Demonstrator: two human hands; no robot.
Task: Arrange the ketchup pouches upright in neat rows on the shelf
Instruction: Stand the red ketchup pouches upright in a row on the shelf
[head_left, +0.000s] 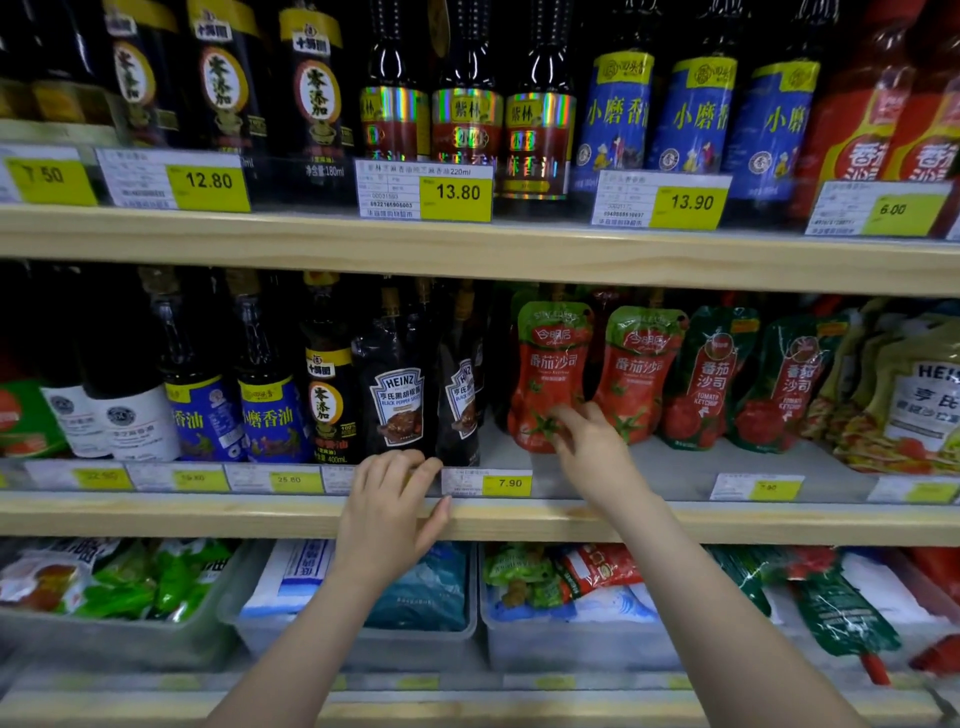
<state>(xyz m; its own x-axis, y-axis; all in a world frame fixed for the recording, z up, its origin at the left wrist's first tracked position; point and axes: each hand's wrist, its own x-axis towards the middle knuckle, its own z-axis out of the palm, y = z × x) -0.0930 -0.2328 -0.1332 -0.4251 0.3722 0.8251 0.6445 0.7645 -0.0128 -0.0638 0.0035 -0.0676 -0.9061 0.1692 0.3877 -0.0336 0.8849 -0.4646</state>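
Two red ketchup pouches with green tops stand upright on the middle shelf: one on the left and one beside it. Right of them stand two darker green-and-red ketchup pouches, leaning a little. My right hand reaches onto the shelf, its fingertips touching the bottom of the left red pouch, fingers apart and not wrapped around it. My left hand rests on the shelf's wooden front edge below a black Heinz pepper sauce pouch, holding nothing.
Dark sauce and sesame oil bottles fill the shelf's left side. Heinz salad dressing pouches crowd the far right. Price tags line the edge. Bottles stand on the shelf above; grey bins of packets sit below.
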